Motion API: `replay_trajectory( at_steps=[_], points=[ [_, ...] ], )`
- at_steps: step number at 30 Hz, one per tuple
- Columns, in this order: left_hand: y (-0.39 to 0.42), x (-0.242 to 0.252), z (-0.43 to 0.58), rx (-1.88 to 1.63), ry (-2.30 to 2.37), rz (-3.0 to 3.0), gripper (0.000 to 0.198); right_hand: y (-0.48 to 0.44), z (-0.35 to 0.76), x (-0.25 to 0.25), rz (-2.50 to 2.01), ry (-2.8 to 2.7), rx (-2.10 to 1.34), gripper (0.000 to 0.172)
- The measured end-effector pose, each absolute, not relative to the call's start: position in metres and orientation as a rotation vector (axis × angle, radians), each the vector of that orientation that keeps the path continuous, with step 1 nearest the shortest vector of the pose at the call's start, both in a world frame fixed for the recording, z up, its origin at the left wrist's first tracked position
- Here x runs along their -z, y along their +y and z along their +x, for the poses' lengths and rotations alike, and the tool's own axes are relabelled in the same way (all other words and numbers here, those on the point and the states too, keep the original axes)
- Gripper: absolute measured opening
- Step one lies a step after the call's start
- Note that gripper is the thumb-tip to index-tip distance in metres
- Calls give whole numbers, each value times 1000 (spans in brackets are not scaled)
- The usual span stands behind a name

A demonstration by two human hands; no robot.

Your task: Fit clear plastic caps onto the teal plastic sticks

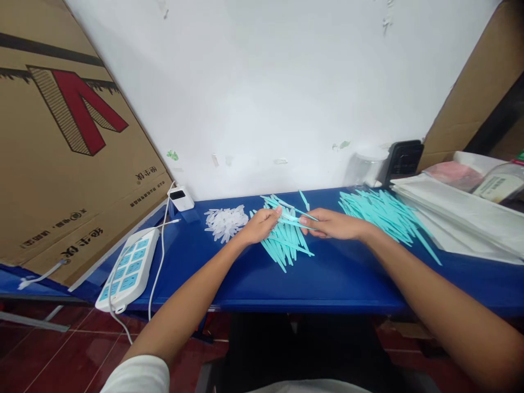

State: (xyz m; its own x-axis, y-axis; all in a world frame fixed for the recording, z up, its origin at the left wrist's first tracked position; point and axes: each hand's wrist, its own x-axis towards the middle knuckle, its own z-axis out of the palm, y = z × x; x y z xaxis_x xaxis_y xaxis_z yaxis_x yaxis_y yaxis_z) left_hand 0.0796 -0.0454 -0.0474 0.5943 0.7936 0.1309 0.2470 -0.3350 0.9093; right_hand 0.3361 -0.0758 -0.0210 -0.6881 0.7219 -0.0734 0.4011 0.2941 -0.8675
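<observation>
My left hand [263, 225] is closed in a pinch at the end of a thin turquoise stick, over the middle pile; a whitish tip shows by the thumb. My right hand [327, 224] comes in from the right, its fingers closed on thin turquoise sticks that point toward the left hand. Below both hands lies a pile of flat turquoise sticks [282, 248] with tapered ends. Left of it is a heap of small translucent whitish pieces [226, 222]. A larger pile of the same turquoise sticks [380, 215] spreads out to the right.
A blue table [327, 278] stands against a white wall. At left are a power strip [131, 267] with cables, a small white device [181, 198] and a big cardboard box [73, 136]. At right are a clear jar [368, 166], a black object [403, 158] and plastic bags [462, 207].
</observation>
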Motion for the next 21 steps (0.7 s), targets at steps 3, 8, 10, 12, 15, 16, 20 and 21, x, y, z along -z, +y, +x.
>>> replay_trajectory(
  at_steps=[3,8,10,12,15,16,20,21],
  points=[
    [-50,48,84,-665,829,1909,64,-78,333,22,-991,-2257,-1407,62],
    [-53,49,91,-690,788,1775,64,-75,331,28,-958,-2217,-1436,61],
    [-49,47,89,-702,773,1703,65,-76,331,27,-933,-2212,-1432,59],
    [-41,41,79,-772,803,1660,64,-78,334,22,-944,-2218,-1416,58],
    [-24,26,51,-1028,1010,1753,62,-81,348,10,-1094,-2179,-1321,59],
    [-19,20,39,-1130,1143,1861,62,-81,355,7,-1176,-2153,-1255,59],
    [-12,4,8,-963,1839,2452,60,-69,398,9,-1608,-2078,-823,60],
    [-13,3,5,-805,1987,2515,60,-64,410,13,-1736,-2074,-668,57]
  ],
)
